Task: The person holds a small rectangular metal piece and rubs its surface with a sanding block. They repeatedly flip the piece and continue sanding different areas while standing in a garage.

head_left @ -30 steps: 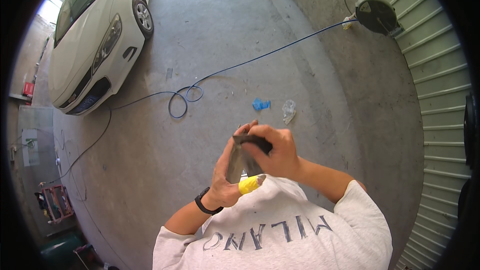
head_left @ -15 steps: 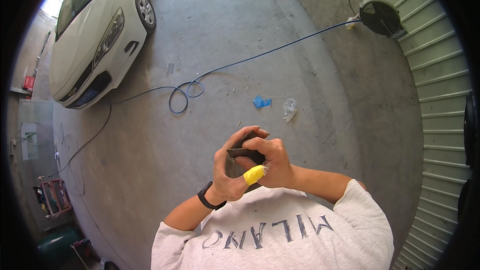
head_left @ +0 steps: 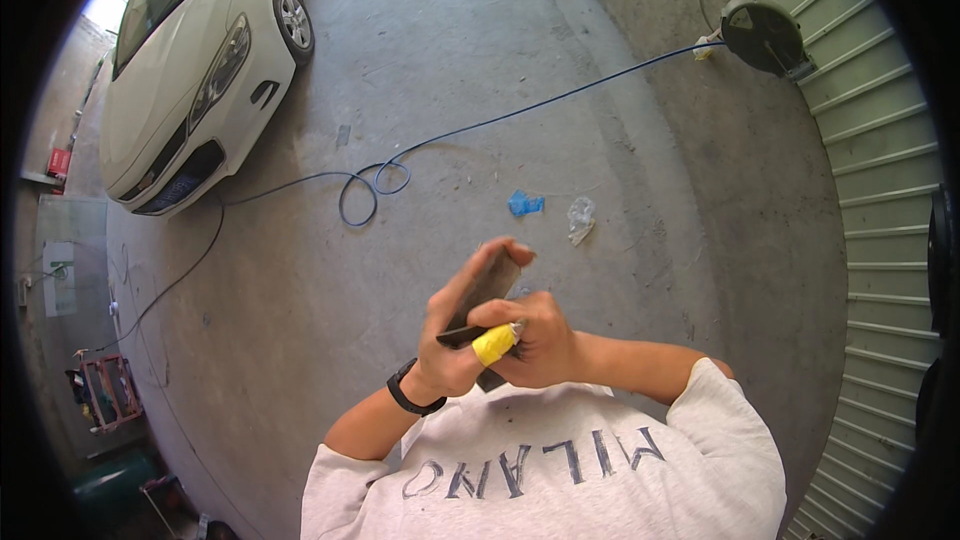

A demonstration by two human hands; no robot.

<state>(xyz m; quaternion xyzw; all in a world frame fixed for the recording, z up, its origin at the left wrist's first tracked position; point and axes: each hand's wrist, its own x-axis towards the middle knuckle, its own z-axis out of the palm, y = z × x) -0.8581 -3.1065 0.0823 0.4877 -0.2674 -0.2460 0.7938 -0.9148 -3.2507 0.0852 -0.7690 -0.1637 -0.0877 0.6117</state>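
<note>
Close in front of my chest, both hands grip a thin, dark grey sheet (head_left: pixel 497 285) that looks like sandpaper. It is bent between them, with one part lying along the straightened fingers of my left hand (head_left: pixel 445 325). Yellow wrapping (head_left: pixel 497 342) covers that hand's thumb, which presses on the sheet. My right hand (head_left: pixel 545 345) is closed on the sheet from the other side, fingers curled. A lower corner sticks out beneath the hands; the middle of the sheet is hidden by the fingers. A black band (head_left: pixel 408 390) circles my left wrist.
A white car (head_left: pixel 175 80) stands at the far left. A blue hose (head_left: pixel 540 100) runs across the concrete floor, looped midway, to a reel (head_left: pixel 762 35) by the ribbed wall (head_left: pixel 885 240). Blue scrap (head_left: pixel 525 203) and clear plastic (head_left: pixel 580 220) lie ahead. A reddish rack (head_left: pixel 110 393) stands left.
The sheet was bent into an open, curved shape and is now pressed flatter. My left fingers have straightened, and my right hand has shifted slightly down and left.
</note>
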